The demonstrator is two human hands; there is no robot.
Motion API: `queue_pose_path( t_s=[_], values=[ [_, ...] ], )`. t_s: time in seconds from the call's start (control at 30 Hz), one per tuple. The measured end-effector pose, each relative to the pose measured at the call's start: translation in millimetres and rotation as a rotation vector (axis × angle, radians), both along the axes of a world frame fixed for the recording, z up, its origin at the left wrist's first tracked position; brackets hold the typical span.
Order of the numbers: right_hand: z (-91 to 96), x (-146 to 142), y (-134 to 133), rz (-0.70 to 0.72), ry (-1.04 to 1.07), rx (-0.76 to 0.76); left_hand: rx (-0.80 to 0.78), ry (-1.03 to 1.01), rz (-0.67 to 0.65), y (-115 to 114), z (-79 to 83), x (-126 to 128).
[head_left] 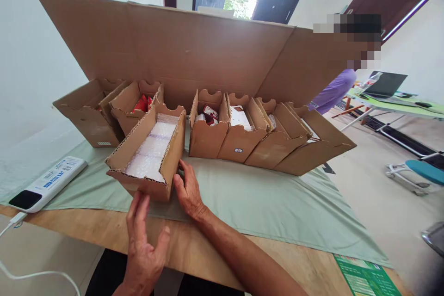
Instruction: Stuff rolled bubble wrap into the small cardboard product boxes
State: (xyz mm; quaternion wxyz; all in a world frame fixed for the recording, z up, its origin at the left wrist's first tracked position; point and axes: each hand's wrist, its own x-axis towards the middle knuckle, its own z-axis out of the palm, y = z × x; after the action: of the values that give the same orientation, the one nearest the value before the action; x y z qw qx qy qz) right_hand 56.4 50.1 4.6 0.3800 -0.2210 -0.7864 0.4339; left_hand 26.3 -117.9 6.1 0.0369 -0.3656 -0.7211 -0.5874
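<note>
A long cardboard bin (pixel 145 187) stands pulled forward of the row, with bubble-wrapped white packs (pixel 150 152) lying along its inside. My left hand (pixel 144 243) is in front of it, fingers stretched out and thumb apart, the fingertips at the bin's lower front face. Against the bin's right side lies my right hand (pixel 190 192), its thumb and fingers spread, not wrapped round anything. To the left, one bin (pixel 126 120) contains red packets (pixel 141 103). Right of the gap, another bin (pixel 208 141) holds small red-and-white boxes (pixel 210 113), beside a bin (pixel 239 143) with a white item.
A tall cardboard panel (pixel 194 51) rises behind the bins. The green cloth (pixel 222 194) covers most of the wooden table (pixel 287 259). At left lies a white power bank (pixel 52 182) with a cable. Behind the panel, at right, is a person in purple (pixel 335 90).
</note>
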Motion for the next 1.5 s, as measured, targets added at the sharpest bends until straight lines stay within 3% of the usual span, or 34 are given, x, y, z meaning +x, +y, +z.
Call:
queue_pose_path(
  t_s=[0.23, 0.53, 0.67, 0.77, 0.87, 1.0, 1.17, 1.33, 1.5],
  values=[
    [8.6, 4, -15, -0.008, -0.118, 0.029, 0.119, -0.123, 0.113, 8, 6.6, -39],
    [11.0, 5, -2, 0.098, -0.265, 0.067, 0.107, -0.238, 0.012, 38, 23.8, -18],
    [9.1, 6, -7, 0.223, -0.296, 0.165, 0.134, -0.320, -0.007, 59, 31.9, -17],
    [3.5, 6, -13, 0.378, -0.285, 0.370, 0.157, -0.399, -0.051, 79, 42.4, -18],
    [-1.6, 4, -17, 0.423, -0.282, 0.514, 0.165, -0.423, -0.103, 99, 54.1, -22],
    [-1.1, 4, -16, 0.403, -0.287, 0.517, 0.122, -0.448, -0.154, 124, 61.3, -34],
    [4.2, 6, -15, 0.404, -0.228, 0.496, 0.105, -0.483, -0.188, 145, 54.5, -47],
    [7.9, 8, -16, 0.430, -0.265, 0.449, 0.084, -0.445, -0.286, 140, 49.0, -58],
    [10.5, 11, -10, 0.413, -0.233, 0.339, -0.071, -0.291, -0.235, 92, 45.3, -81]
  ],
)
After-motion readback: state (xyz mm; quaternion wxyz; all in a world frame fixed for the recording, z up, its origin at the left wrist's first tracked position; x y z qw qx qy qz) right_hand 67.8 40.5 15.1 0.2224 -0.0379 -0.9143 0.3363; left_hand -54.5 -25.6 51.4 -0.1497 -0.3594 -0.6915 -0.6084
